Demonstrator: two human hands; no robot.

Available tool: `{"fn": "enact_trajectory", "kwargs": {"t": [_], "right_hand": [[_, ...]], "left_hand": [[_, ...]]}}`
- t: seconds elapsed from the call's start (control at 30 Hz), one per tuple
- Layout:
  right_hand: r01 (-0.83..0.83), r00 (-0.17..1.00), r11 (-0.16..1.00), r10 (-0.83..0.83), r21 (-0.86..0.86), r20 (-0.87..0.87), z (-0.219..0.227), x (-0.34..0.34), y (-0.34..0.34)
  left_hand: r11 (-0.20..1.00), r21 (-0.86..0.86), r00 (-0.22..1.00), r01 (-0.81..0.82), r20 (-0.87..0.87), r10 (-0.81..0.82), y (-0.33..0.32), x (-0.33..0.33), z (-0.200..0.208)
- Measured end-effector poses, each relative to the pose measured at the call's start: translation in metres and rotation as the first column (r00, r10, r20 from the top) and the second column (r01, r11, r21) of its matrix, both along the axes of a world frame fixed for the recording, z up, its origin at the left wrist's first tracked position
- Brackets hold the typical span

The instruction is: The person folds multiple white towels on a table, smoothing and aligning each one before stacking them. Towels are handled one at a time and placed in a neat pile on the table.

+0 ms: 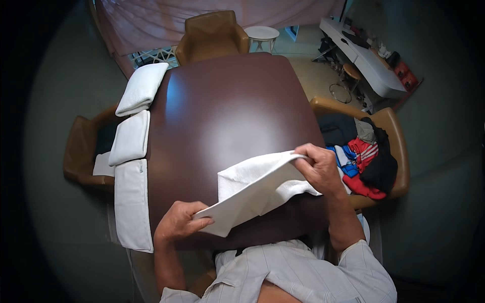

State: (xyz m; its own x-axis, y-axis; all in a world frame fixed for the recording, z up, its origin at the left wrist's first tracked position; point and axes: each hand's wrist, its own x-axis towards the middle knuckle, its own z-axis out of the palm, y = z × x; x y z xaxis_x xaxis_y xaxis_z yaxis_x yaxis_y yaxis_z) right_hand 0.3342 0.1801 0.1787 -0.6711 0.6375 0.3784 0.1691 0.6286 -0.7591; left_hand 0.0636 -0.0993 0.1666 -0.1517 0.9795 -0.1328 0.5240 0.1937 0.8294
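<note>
White cloth point(252, 187) was held over desk point(227, 106).
Long axis ran near-L to far-R; L hand point(174, 222) fingers pinched near end, R hand point(322, 170) fingers far end.

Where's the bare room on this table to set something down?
The glossy dark-brown table is bare from its far edge to the plain white cloth held by the left hand and right hand. A bare strip lies between that cloth and three folded white towels. The towels crowd the left edge; cloth and hands crowd the near side.
</note>
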Motion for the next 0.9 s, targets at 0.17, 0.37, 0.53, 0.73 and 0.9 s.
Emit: {"fn": "enact_trajectory", "kwargs": {"t": [0.17,0.37,0.53,0.73,0.9], "right_hand": [[-0.295,0.947,0.949,0.306,-0.108,0.101,0.033,0.029,-0.002],[-0.243,0.895,0.944,0.308,-0.225,0.324,-0.019,0.047,-0.006],[-0.267,0.830,0.948,0.318,-0.174,0.458,-0.075,0.063,-0.019],[-0.465,0.575,0.473,0.804,-0.749,0.151,-0.050,0.088,-0.025],[-0.665,0.510,0.060,0.764,-0.744,-0.395,-0.040,0.088,-0.028]], "left_hand": [[0.948,0.216,0.906,-0.235,-0.306,0.294,-0.023,-0.012,-0.007],[0.659,0.442,0.778,-0.608,0.167,0.606,-0.054,-0.024,-0.089],[0.531,0.120,0.429,-0.839,0.746,0.510,-0.062,0.007,-0.135],[0.632,0.058,0.203,-0.773,0.966,0.160,-0.110,0.010,-0.111],[0.702,0.594,0.186,-0.392,0.799,-0.572,-0.103,0.009,-0.039]]}}
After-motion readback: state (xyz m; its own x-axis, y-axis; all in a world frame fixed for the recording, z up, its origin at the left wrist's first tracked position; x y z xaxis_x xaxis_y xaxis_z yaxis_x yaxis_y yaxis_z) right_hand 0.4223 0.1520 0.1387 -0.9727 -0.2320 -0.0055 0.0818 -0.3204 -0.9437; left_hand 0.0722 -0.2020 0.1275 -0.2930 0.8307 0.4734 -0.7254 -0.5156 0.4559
